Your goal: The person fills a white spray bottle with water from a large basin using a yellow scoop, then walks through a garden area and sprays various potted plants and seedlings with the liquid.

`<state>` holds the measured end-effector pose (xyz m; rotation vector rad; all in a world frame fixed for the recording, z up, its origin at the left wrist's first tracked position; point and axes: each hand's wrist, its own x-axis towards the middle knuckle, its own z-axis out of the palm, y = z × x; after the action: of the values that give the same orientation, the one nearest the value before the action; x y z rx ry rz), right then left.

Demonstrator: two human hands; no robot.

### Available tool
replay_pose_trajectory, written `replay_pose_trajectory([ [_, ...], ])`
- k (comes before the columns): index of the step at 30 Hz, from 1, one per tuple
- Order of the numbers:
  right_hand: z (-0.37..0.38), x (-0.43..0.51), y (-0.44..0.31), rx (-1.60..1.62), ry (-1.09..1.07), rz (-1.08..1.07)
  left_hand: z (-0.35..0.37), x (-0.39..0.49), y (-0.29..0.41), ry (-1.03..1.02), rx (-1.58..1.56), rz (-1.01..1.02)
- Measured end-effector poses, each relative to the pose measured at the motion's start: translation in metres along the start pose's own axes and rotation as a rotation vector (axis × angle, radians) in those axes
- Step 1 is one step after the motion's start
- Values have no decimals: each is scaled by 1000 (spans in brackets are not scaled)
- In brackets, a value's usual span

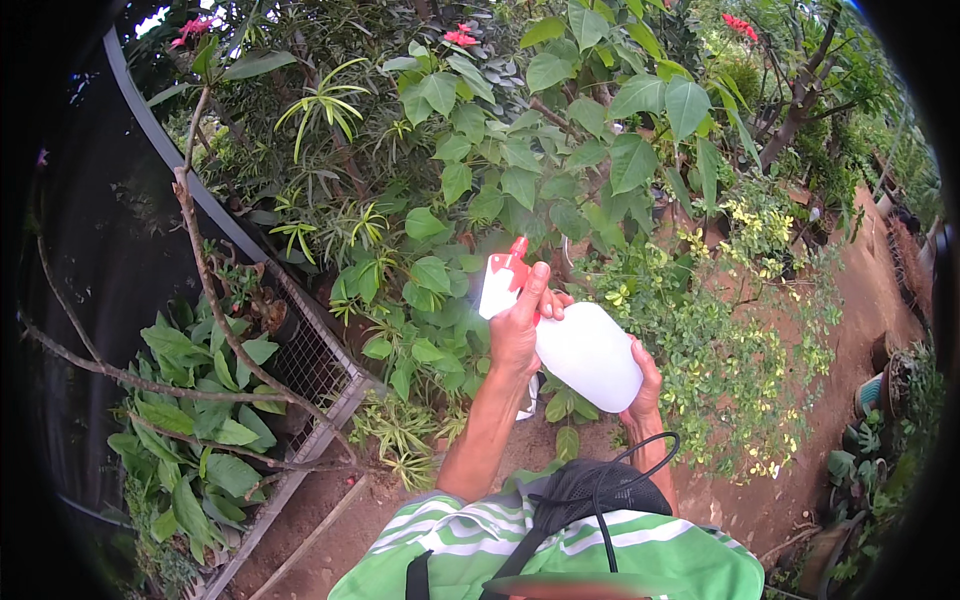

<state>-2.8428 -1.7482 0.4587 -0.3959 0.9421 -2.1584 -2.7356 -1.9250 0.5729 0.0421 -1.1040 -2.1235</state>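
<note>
A white plastic spray bottle [589, 356] with a red-and-white trigger head is held out in front of my chest, its nozzle pointing up and away towards leafy shrubs. My left hand [517, 319] grips the trigger head and neck, thumb up along the back of the head. Around the lower side of the bottle, near its base, my right hand [643, 379] is wrapped; most of its fingers are hidden behind the bottle. Broad green leaves [517, 161] fill the space just beyond the nozzle, and a faint mist seems to hang there.
A metal-framed mesh panel [330, 352] runs along the left, with bare branches [225, 315] crossing it and a large-leaved plant [180, 427] beside it. A yellow-green bush [720, 337] stands right of the bottle. Brown soil path [862, 300] and potted plants [870, 394] lie farther right.
</note>
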Motion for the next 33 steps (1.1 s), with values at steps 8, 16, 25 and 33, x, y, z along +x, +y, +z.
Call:
replay_pose_trajectory([
  [8,-25,-19,-17,79,159,-115,43,9,-37,-111,57,-26],
  [16,-42,-19,-42,105,62,-142,98,-2,-35,74,39,58],
  [25,-3,-1,-76,-48,35,-185,95,17,-15,228,-7,88],
  [33,10,12,-78,-103,-66,-207,78,18,13,-146,-149,243],
])
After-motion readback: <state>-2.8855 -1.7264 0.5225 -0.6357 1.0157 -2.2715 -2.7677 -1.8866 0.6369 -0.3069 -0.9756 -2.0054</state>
